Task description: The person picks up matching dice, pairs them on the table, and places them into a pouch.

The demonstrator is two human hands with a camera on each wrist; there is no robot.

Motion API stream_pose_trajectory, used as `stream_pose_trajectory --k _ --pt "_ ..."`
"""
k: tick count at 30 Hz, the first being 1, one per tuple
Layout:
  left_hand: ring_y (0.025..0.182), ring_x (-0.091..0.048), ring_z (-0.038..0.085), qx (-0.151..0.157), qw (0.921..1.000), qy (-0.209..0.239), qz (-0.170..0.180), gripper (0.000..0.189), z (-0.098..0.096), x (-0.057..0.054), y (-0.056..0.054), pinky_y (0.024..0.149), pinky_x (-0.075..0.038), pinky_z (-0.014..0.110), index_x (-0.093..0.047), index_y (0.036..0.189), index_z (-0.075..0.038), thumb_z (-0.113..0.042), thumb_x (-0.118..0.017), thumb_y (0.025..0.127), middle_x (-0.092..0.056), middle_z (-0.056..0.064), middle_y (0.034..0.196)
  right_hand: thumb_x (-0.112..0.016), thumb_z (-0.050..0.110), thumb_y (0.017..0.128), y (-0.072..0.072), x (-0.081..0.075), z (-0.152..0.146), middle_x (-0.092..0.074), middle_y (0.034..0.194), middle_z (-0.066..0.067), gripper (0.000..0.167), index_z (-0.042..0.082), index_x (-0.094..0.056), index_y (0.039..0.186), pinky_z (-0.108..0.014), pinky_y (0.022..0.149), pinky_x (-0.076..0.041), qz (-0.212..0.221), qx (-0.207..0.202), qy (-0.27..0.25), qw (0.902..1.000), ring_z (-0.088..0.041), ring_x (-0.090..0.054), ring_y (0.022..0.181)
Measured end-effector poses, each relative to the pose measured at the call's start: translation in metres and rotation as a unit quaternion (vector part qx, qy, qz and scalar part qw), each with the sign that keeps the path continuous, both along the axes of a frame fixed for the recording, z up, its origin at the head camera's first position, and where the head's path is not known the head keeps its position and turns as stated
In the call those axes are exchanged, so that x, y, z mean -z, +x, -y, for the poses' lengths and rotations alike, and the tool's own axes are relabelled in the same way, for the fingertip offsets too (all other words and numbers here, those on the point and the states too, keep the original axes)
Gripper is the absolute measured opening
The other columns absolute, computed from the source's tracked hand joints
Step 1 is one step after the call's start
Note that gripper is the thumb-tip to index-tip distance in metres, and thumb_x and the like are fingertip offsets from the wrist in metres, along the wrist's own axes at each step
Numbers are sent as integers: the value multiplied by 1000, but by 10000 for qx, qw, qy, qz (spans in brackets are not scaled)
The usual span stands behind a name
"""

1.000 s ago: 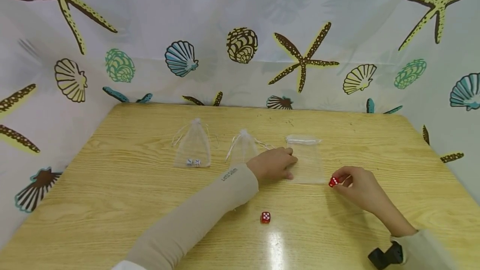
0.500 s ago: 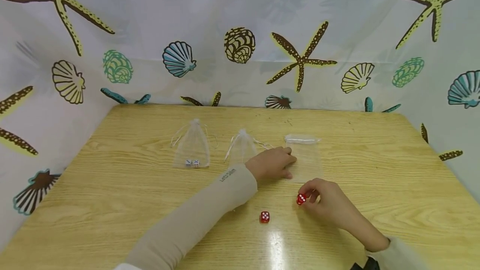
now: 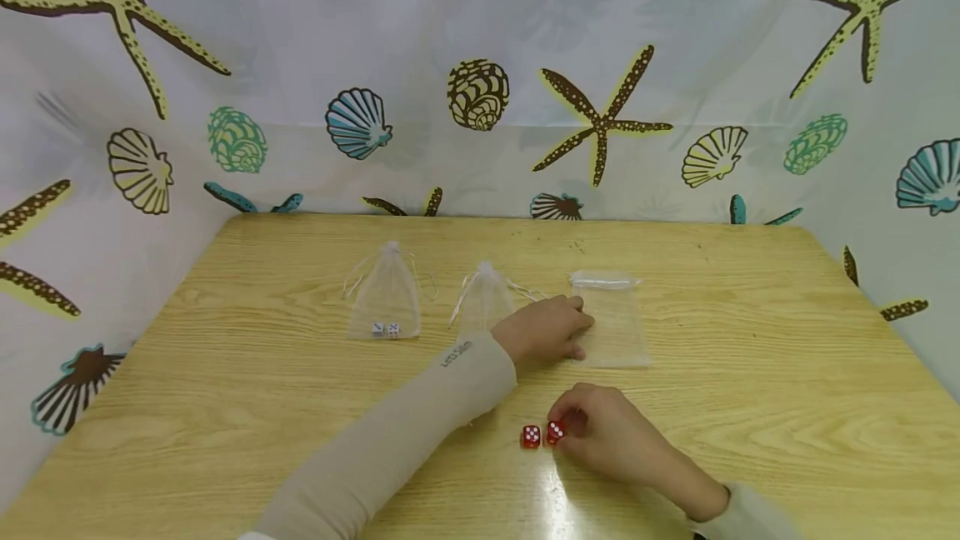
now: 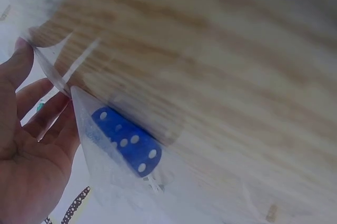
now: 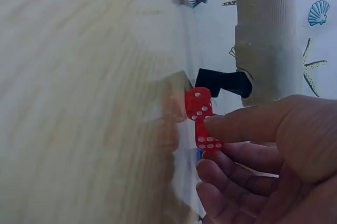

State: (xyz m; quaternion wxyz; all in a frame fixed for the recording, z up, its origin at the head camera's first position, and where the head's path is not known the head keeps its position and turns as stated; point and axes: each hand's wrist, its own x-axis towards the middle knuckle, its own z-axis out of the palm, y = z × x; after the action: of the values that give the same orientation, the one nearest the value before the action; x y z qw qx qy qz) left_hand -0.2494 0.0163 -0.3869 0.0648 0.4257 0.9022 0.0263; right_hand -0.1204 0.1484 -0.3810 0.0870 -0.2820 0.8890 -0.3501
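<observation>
My right hand (image 3: 611, 436) pinches a red die (image 3: 555, 432) between thumb and index finger. It is right beside a second red die (image 3: 531, 437) on the table. In the right wrist view the thumb (image 5: 242, 124) covers part of the held die (image 5: 206, 141). Spread fingertips of my left hand (image 3: 542, 330) touch the left edge of a flat, sheer drawstring bag (image 3: 615, 332). A middle sheer bag (image 3: 486, 302) is partly hidden by that arm; the left wrist view shows blue dice (image 4: 124, 140) in it.
A third sheer bag (image 3: 390, 290) at the left holds two white dice (image 3: 386, 329). The wooden table (image 3: 247, 373) ends against a shell-patterned cloth (image 3: 420, 165) at the back and sides. My left forearm (image 3: 397, 432) crosses the table's front.
My right hand has carried the red die leftward and toward me, from beside the right bag to beside the other red die. My left hand has stayed in place.
</observation>
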Motion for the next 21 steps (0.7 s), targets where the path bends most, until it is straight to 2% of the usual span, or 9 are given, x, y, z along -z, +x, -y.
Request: stream_pose_trajectory --k 11,16,21 --pt "84 -51 14 126 9994 -243 -210 31 -1 1 0 77 -46 27 -67 108 -15 -40 -59 91 -56 2 100 -76 4 74 0 6 1 -59 78 5 20 8 -68 92 -18 62 -47 75 -260 97 9996 0 -51 69" --pt "77 -48 12 64 9994 -175 -284 26 -2 -1 1 71 -45 26 -69 99 -15 -38 -62 90 -59 2 95 -76 7 74 -1 4 -2 -61 83 3 23 6 -67 95 -19 65 -48 68 -413 154 9990 -2 -53 73" --pt "70 -45 10 -78 9987 -48 -508 19 -4 -1 2 63 -43 24 -69 84 -15 -33 -66 89 -60 0 86 -76 13 77 0 -2 -12 -63 95 0 31 4 -64 105 -21 73 -49 313 -605 252 9974 -5 -55 81"
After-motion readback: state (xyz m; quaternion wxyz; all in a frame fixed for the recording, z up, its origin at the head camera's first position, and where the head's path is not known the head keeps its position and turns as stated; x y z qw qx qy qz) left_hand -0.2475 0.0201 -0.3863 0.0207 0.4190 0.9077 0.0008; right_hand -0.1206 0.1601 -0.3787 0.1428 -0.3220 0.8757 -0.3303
